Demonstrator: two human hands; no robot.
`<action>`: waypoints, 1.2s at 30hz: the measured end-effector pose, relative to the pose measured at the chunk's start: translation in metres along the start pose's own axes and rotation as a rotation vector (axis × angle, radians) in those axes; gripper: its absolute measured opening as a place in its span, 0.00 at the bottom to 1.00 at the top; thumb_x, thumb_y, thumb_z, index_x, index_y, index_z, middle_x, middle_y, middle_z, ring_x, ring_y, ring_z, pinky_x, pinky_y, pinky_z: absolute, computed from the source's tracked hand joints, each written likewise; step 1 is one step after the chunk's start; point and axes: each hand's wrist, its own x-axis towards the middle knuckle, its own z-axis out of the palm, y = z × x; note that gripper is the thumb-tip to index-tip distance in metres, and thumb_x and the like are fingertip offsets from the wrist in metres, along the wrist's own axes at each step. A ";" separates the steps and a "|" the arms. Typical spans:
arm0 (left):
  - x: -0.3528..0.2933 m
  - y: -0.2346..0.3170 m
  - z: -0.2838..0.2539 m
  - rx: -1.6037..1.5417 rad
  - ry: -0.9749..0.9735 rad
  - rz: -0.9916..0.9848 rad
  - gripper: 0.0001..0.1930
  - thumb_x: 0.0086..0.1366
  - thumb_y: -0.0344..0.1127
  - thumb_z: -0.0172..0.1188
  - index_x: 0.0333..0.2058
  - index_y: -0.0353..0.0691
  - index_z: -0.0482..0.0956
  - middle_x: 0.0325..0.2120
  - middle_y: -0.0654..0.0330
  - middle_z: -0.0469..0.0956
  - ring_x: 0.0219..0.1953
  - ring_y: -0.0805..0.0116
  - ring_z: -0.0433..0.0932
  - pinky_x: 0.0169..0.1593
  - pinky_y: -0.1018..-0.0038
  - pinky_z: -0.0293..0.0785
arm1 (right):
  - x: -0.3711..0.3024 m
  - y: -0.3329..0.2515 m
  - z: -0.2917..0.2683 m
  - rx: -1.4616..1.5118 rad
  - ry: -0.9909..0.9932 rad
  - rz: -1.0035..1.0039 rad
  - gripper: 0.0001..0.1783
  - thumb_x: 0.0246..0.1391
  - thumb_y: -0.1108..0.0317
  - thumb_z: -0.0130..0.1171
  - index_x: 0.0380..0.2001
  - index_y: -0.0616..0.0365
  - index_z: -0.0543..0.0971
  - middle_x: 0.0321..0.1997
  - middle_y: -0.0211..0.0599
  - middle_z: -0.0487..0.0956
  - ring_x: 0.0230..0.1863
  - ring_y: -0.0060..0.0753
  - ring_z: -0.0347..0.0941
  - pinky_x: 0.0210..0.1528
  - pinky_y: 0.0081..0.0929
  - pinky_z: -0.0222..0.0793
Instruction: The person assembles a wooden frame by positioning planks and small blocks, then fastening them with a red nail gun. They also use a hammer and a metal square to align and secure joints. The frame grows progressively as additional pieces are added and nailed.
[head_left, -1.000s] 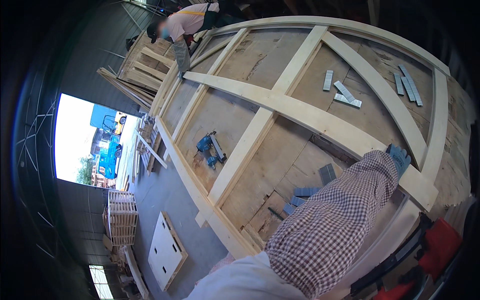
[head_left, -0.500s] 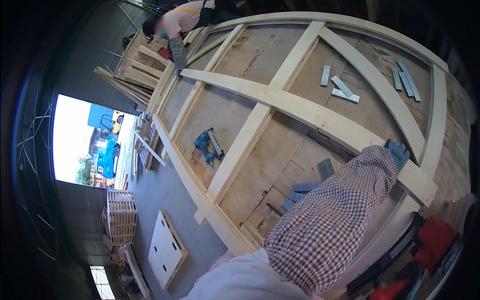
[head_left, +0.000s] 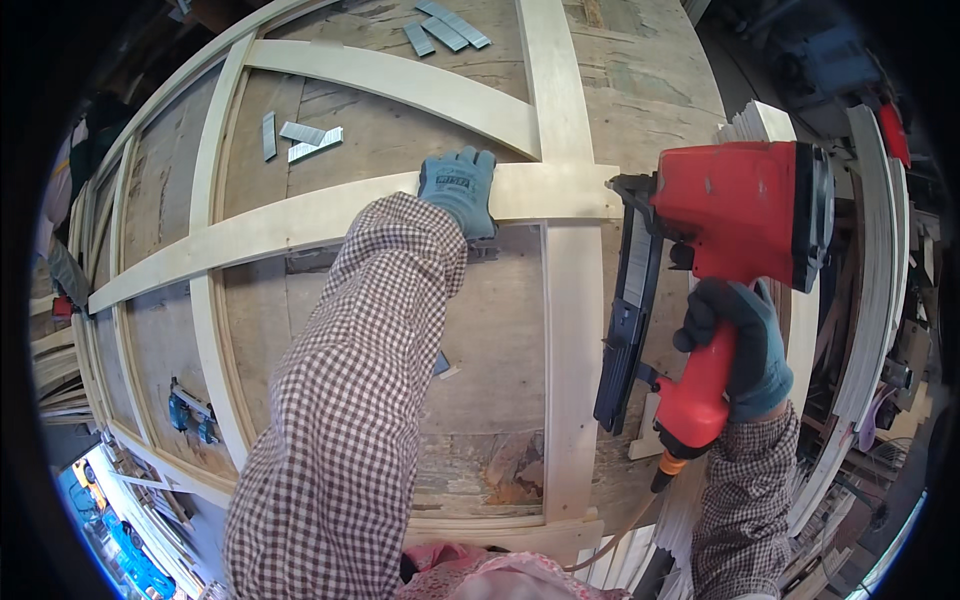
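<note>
Head view: left hand [head_left: 457, 190], gloved, lies on slat [head_left: 300, 213] near right edge of frame [head_left: 573, 370], fingertips [head_left: 468, 157] past slat's far side; cannot tell whether clenched. Right hand [head_left: 755, 345], gloved, clenched round handle [head_left: 708, 385] of red nail gun [head_left: 735, 210], nose [head_left: 633, 188] at slat's right end. Metal strips [head_left: 445, 34] toward frame's far edge; blue nailer [head_left: 179, 412] toward near-left edge.

Left of the red nail gun [head_left: 735, 210], the left checked sleeve [head_left: 340, 400] partly hid a blue strip [head_left: 441, 364]; farthest left — a co-worker [head_left: 57, 205], cut off by the view's edge.
</note>
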 end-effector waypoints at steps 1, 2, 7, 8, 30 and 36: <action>-0.003 -0.002 0.000 0.005 -0.002 -0.005 0.41 0.36 0.51 0.69 0.49 0.42 0.65 0.46 0.54 0.68 0.50 0.57 0.68 0.53 0.62 0.63 | 0.007 -0.001 0.005 -0.016 -0.022 0.015 0.09 0.51 0.69 0.55 0.32 0.64 0.71 0.21 0.34 0.69 0.21 0.26 0.67 0.28 0.29 0.71; -0.005 -0.004 0.000 0.010 -0.004 -0.010 0.41 0.36 0.51 0.69 0.50 0.42 0.65 0.46 0.54 0.68 0.50 0.57 0.68 0.53 0.62 0.63 | 0.013 -0.001 0.009 -0.032 -0.043 0.030 0.09 0.51 0.69 0.55 0.33 0.64 0.71 0.21 0.33 0.69 0.21 0.26 0.67 0.28 0.29 0.71; -0.012 -0.005 -0.004 0.006 -0.024 -0.020 0.40 0.39 0.50 0.67 0.52 0.44 0.63 0.48 0.56 0.68 0.52 0.61 0.68 0.54 0.61 0.62 | 0.041 0.004 0.016 -0.145 -0.144 0.048 0.07 0.54 0.67 0.52 0.32 0.59 0.70 0.22 0.31 0.69 0.21 0.25 0.66 0.27 0.29 0.69; -0.012 -0.005 -0.004 0.001 -0.024 -0.018 0.40 0.39 0.50 0.67 0.52 0.44 0.63 0.48 0.56 0.68 0.52 0.61 0.68 0.54 0.61 0.62 | 0.041 0.003 0.017 -0.176 -0.139 0.059 0.07 0.54 0.67 0.52 0.32 0.59 0.70 0.22 0.31 0.69 0.21 0.25 0.66 0.26 0.29 0.69; -0.008 -0.005 -0.004 0.034 -0.037 -0.023 0.41 0.39 0.51 0.68 0.52 0.44 0.63 0.48 0.56 0.68 0.53 0.60 0.68 0.53 0.60 0.63 | 0.026 0.008 0.022 -0.466 -0.262 0.012 0.09 0.52 0.69 0.51 0.33 0.65 0.71 0.19 0.34 0.69 0.19 0.25 0.67 0.25 0.25 0.72; -0.007 -0.005 -0.005 0.027 -0.028 -0.033 0.42 0.36 0.52 0.69 0.51 0.43 0.64 0.47 0.55 0.68 0.51 0.58 0.68 0.54 0.62 0.62 | -0.011 0.039 -0.001 -0.846 -0.432 -0.333 0.06 0.54 0.73 0.48 0.27 0.63 0.72 0.19 0.33 0.70 0.20 0.26 0.69 0.24 0.23 0.70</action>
